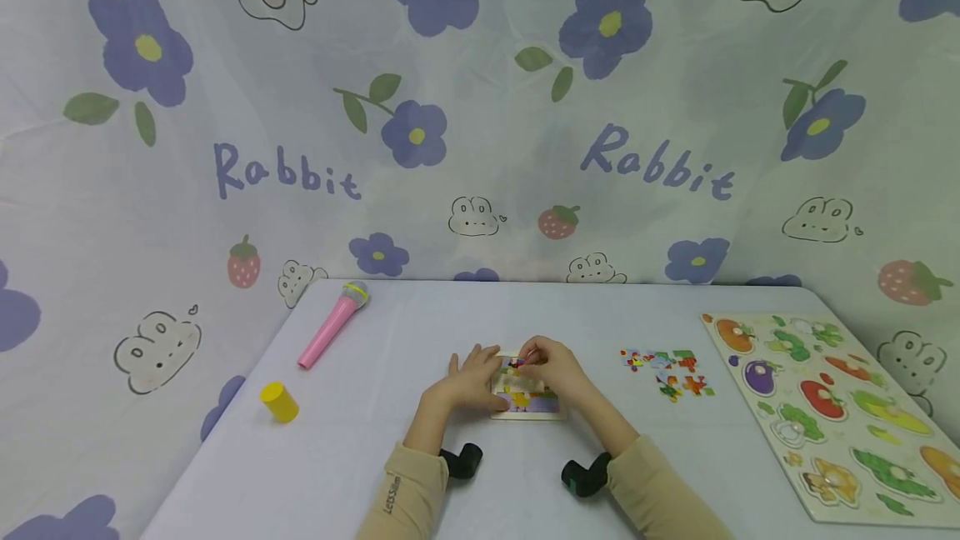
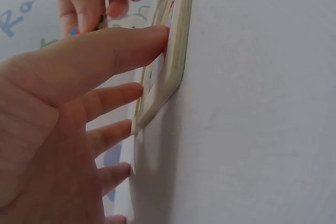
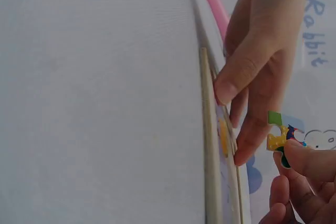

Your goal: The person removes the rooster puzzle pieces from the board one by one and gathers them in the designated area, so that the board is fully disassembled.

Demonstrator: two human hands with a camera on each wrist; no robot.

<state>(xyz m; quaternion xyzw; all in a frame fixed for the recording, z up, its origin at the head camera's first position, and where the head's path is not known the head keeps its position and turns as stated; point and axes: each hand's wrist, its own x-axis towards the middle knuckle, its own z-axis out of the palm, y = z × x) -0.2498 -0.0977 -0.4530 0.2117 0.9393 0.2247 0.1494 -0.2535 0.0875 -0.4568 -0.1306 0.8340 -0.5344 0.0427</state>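
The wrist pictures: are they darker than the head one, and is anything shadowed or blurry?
Head view: bright, fairly even light on the white table; left wrist view: dimmer and greyer, with a soft shadow by the corner of the puzzle tray; right wrist view: also dim, though the puzzle piece in the right hand looks fairly sharp.

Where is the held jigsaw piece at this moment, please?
In the right wrist view, the jigsaw piece is at the lower right, pinched by the right hand, to the right of the puzzle tray.
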